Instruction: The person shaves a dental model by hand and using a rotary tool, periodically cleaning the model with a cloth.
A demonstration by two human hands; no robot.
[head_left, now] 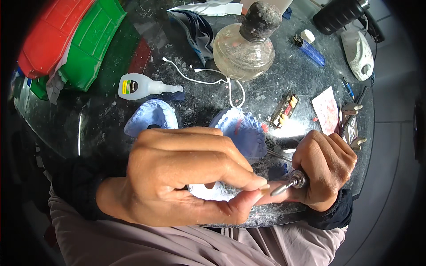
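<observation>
My left hand (pixel 186 177) is closed in a pinch, with a small tooth-coloured piece (pixel 265 189) between thumb and index finger. My right hand (pixel 324 166) is wrapped round a metal rotary handpiece (pixel 298 178), whose bur tip lies just beside that piece. A pale plaster piece (pixel 202 191) shows partly beneath my left hand. Behind my hands lie a blue dental cast (pixel 151 116) on the left and another (pixel 242 139), marked pink, in the middle. A strip of artificial teeth (pixel 285 111) lies to the right.
The dark, dusty table (pixel 97 122) holds red (pixel 44 31) and green (pixel 91 46) bins, a plastic bottle (pixel 140 86), white cords (pixel 208 80), a glass burner (pixel 243 57), a blue lighter (pixel 313 53), a white device (pixel 358 55), a black cylindrical container (pixel 335 15) and a pink-smeared card (pixel 325 111).
</observation>
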